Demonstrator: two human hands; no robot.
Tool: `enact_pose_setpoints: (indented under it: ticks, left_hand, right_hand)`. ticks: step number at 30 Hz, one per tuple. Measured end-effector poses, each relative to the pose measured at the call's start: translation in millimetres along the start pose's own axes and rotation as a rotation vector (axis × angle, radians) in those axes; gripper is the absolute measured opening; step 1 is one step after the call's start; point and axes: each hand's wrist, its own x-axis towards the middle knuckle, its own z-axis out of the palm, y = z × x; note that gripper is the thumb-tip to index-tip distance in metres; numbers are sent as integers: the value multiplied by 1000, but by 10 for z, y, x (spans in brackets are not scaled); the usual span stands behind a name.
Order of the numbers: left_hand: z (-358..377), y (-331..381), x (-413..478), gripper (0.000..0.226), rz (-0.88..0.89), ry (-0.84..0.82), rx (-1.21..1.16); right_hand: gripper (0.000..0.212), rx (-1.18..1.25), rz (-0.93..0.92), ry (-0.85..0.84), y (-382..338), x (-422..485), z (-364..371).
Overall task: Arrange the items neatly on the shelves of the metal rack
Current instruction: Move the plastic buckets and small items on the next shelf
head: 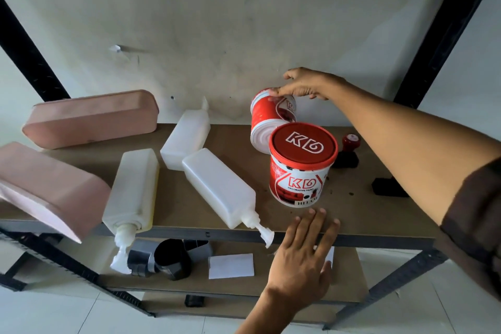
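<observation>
Two red-and-white paint cans stand out on the brown shelf [352,214] of the metal rack. One paint can [302,165] is upright near the front, red lid up. Behind it a second paint can [267,116] leans tilted against the wall, white bottom facing me. My right hand [303,84] grips that tilted can at its upper end, fingers curled over it. My left hand [303,255] is flat with straight fingers, its fingertips on the shelf's front edge just below the upright can.
Three white pump bottles [219,187] [132,192] [185,135] lie on the shelf's middle. Two pink trays [92,118] [48,187] sit at the left. A red-topped stamp [349,149] and a black block [385,187] lie at the right. Black holders [170,257] and white paper [230,266] are on the lower shelf.
</observation>
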Motion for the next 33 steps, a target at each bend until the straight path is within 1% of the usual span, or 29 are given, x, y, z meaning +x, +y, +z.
enact_pose_setpoints:
  ticks: [3,6,7,9,12,16,18,21,23,25,28,33]
  left_hand:
    - [0,-8,-6,80,6,-28,37]
    - [16,-10,-4,80,22,-42,76]
    - [14,-8,5,80,28,-50,83]
    - [11,0,24,76,44,-69,84]
    - [19,20,42,67,34,-71,60]
    - [3,41,54,64,27,-36,38]
    - [-17,43,48,67,20,-60,22]
    - [-33,53,42,74,6,-81,15]
    - [-41,54,36,76,-12,-88,15]
    - [-44,60,27,77,-20,-88,11]
    - [-48,69,22,77,-22,-126,22]
    - [-84,69,35,79,-17,-152,16]
  right_hand:
    - [98,-24,-15,-54,-17,108,17]
    - [101,-81,0,-79,-29,192,46]
    - [99,-101,7,-85,-24,226,51]
    - [86,-139,3,-101,-6,270,67]
    - [71,-87,-18,-136,18,300,92]
    - [52,-127,-92,-75,-35,236,147]
    - [54,-150,-132,-40,-77,184,169]
    - [69,-222,-182,13,-147,72,182]
    - [74,-295,-230,51,-194,-8,191]
    - [75,-352,-278,81,-229,-74,207]
    - [76,-361,-320,97,-240,-103,226]
    - [73,-324,-300,104,-245,-97,229]
